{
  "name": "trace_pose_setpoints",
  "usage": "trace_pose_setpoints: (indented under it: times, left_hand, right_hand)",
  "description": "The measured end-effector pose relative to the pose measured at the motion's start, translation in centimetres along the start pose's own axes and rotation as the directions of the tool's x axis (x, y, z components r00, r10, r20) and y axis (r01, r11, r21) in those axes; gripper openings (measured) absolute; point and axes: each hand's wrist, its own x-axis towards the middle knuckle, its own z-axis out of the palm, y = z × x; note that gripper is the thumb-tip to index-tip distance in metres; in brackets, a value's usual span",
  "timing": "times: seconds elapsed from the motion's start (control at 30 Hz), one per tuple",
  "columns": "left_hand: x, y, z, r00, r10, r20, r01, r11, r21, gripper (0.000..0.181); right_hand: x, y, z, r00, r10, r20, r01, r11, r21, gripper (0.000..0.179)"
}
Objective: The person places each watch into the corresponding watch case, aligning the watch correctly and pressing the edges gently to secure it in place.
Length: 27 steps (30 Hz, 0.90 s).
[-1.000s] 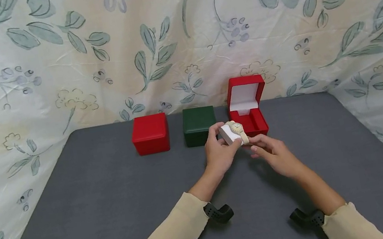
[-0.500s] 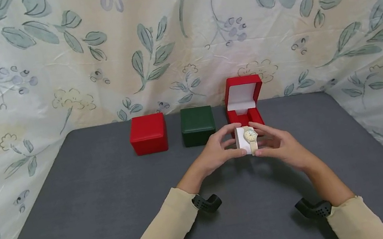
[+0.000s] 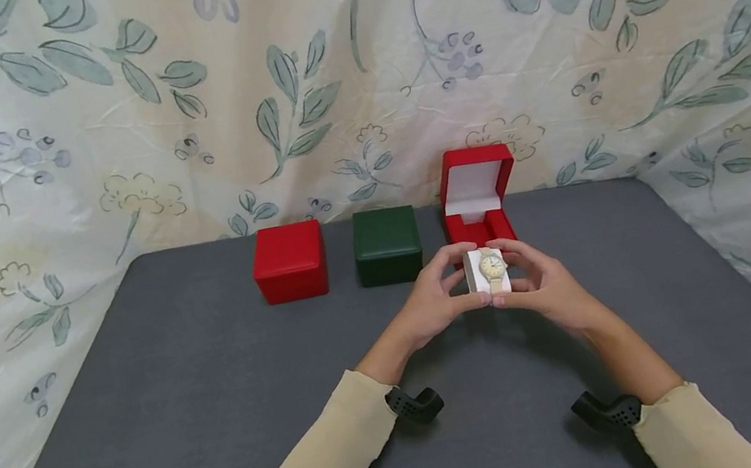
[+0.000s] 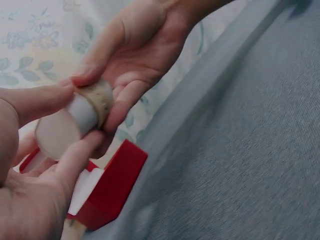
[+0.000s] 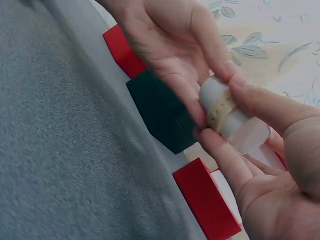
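Note:
A wristwatch (image 3: 492, 266) with a cream strap is wrapped round a white cushion (image 3: 475, 274), its round dial facing up in the head view. My left hand (image 3: 432, 303) pinches the cushion's left end between thumb and fingers. From the other side my right hand (image 3: 550, 289) grips the right end. Both wrist views show the holed strap (image 4: 99, 102) passing round the cushion (image 5: 212, 92), with thumbs and fingertips at both ends. Just behind the hands stands a red box (image 3: 511, 221), lid raised, white lining showing; its front is partly hidden by the fingers.
A closed green box (image 3: 388, 247) stands left of the opened one, and a closed red box (image 3: 289, 263) farther left. All stand near the back edge of the grey-covered table (image 3: 228, 424). A floral cloth (image 3: 177, 118) hangs behind.
The watch on its cushion has come right and slightly toward me, turning its dial more upright. My right hand, earlier beside it with loose fingers, now holds its right end.

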Motion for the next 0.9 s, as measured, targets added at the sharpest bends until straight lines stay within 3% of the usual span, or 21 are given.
trace_pose_setpoints:
  times: [0.23,0.4,0.6,0.77,0.9]
  left_hand:
    - [0.3,0.0,-0.3,1.000,-0.020,0.006,0.019,0.988,0.150,0.071]
    - [1.0,0.2,-0.2,1.000,0.014,-0.020,-0.007,0.954,0.300,0.074]
    - [3.4,1.3,0.0,0.997,0.053,-0.050,-0.019,0.851,0.526,0.074]
    - [6.4,1.8,0.1,0.995,0.004,-0.098,0.062,0.750,0.658,0.072]
    - [8.5,2.1,0.1,0.991,-0.047,-0.124,0.122,0.684,0.719,0.074]
  right_hand:
    - [-0.1,-0.2,-0.5,1.000,-0.022,-0.004,0.022,0.997,-0.077,0.076]
    - [0.2,0.2,-0.8,0.998,-0.060,-0.029,0.054,0.984,-0.169,0.077]
    - [2.0,0.2,-1.1,0.989,-0.057,-0.137,0.030,0.981,-0.189,0.073]
    - [3.5,0.1,-1.6,0.962,-0.012,-0.274,-0.035,0.986,-0.166,0.063]
    - [4.5,0.2,-1.8,0.948,0.002,-0.317,-0.062,0.982,-0.180,0.056]
